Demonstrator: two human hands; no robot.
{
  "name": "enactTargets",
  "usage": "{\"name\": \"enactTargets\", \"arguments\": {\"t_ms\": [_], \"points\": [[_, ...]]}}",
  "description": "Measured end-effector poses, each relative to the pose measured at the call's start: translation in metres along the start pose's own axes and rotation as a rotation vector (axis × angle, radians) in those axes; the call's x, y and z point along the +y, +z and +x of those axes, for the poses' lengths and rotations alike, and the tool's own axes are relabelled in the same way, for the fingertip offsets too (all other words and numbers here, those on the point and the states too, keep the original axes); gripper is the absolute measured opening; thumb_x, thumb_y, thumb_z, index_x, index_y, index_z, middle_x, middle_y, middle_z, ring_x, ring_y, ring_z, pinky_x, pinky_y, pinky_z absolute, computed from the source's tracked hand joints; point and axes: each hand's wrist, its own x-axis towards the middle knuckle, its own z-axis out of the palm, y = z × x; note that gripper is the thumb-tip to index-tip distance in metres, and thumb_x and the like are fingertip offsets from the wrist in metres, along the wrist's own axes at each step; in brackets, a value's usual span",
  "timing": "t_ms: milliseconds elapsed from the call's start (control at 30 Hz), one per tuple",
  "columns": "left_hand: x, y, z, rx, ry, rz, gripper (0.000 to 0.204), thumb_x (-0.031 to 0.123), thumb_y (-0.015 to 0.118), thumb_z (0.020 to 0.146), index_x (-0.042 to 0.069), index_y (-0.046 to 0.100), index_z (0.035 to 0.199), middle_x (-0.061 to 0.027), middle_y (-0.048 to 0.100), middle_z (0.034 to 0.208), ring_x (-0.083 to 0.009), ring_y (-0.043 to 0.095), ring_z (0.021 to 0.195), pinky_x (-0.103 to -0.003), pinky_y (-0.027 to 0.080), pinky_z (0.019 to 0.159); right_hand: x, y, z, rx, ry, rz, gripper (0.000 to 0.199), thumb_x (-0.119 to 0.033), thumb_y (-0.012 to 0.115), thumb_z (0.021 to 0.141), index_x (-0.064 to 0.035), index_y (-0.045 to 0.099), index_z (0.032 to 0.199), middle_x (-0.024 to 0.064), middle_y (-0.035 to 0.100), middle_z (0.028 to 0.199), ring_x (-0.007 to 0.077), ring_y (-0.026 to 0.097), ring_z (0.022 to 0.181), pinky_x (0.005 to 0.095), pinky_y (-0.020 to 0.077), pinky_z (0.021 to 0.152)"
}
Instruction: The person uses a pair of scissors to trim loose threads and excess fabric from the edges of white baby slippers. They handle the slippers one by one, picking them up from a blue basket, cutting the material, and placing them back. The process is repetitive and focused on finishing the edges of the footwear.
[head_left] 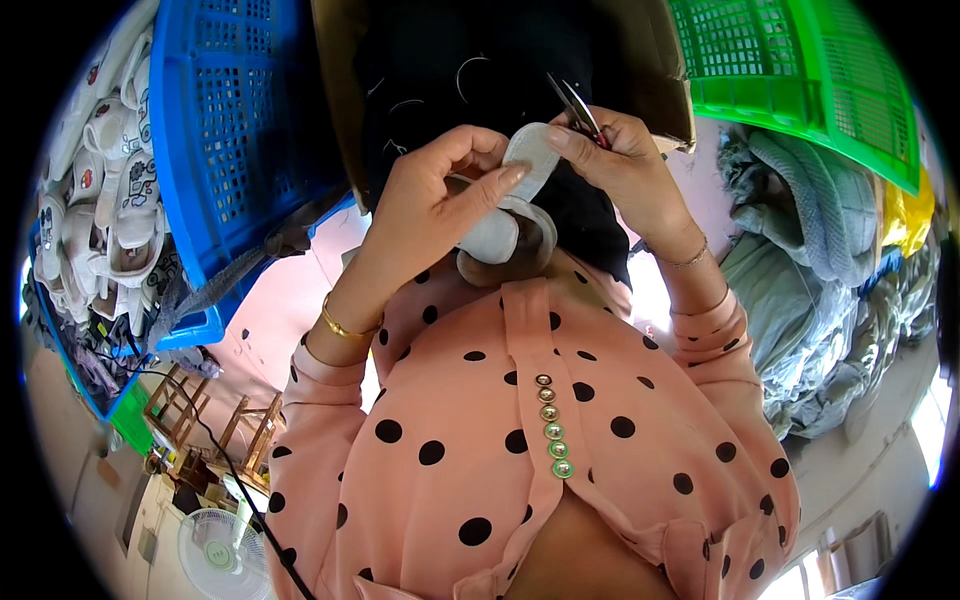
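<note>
My left hand (455,190) is closed around a pale fabric slipper, thumb pressed on the sole (532,165). My right hand (620,165) pinches the upper edge of that sole between thumb and fingers. Also in the right hand is a pair of small scissors (578,108), with reddish handles against the palm and the blades pointing up and away. Below the sole, another pale slipper part (490,238) with a rounded opening (535,235) hangs under my left hand. Whether it is joined to the sole I cannot tell.
Dark cloth (440,70) with loose pale threads covers my lap, by a cardboard box (672,75). At left stands a blue crate (215,150) beside many printed white slippers (125,200). A green crate (780,70) and grey fabric bundles (810,220) are at right. A fan (220,553) stands lower left.
</note>
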Motion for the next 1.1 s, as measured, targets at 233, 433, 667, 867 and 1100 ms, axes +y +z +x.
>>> {"name": "enactTargets", "arguments": {"t_ms": [233,433,667,867,1100], "points": [[-0.001,-0.01,-0.001,0.085,-0.15,-0.187,0.021,0.015,0.07,0.09,-0.002,0.07,0.102,-0.0047,0.07,0.082,-0.006,0.063,0.071,-0.018,0.05,0.063,-0.006,-0.004,-0.002,0.202,-0.407,-0.764,0.031,-0.033,0.069,0.089,-0.0038,0.061,0.091,0.0051,0.065,0.071,0.0141,0.062,0.062,0.0239,0.0456,0.052],[-0.002,-0.012,-0.004,0.158,-0.201,-0.263,0.018,0.018,0.071,0.089,0.001,0.072,0.097,-0.0034,0.069,0.074,-0.0065,0.063,0.061,-0.017,0.052,0.054,-0.01,0.01,-0.024,0.246,-0.502,-1.15,0.037,-0.04,0.075,0.08,-0.0088,0.057,0.088,0.002,0.059,0.065,0.0191,0.06,0.057,0.0298,0.0455,0.047],[0.002,-0.009,-0.011,0.21,-0.257,-0.312,0.02,0.02,0.072,0.089,0.002,0.072,0.096,-0.0037,0.068,0.073,-0.0072,0.064,0.059,-0.017,0.053,0.054,-0.006,0.019,-0.022,0.286,-0.542,-1.238,0.038,-0.04,0.076,0.078,-0.0084,0.058,0.089,0.0018,0.059,0.066,0.0189,0.059,0.057,0.0294,0.0457,0.047],[-0.003,-0.009,-0.013,0.228,-0.247,-0.373,0.017,0.019,0.071,0.089,0.003,0.072,0.094,-0.0033,0.068,0.073,-0.0073,0.064,0.059,-0.018,0.053,0.053,0.006,0.027,-0.021,0.294,-0.416,-1.093,0.036,-0.038,0.074,0.082,-0.0064,0.058,0.09,0.0045,0.061,0.066,0.0209,0.061,0.056,0.0296,0.0471,0.049],[-0.01,-0.011,-0.015,0.228,-0.286,-0.417,0.014,0.018,0.07,0.09,0.004,0.071,0.091,-0.0032,0.068,0.074,-0.0071,0.065,0.059,-0.017,0.052,0.05,0.03,0.041,-0.023,0.188,-0.103,-0.499,0.039,-0.039,0.068,0.089,-0.0023,0.058,0.095,0.0106,0.067,0.072,0.0258,0.065,0.059,0.033,0.0508,0.053]]}}
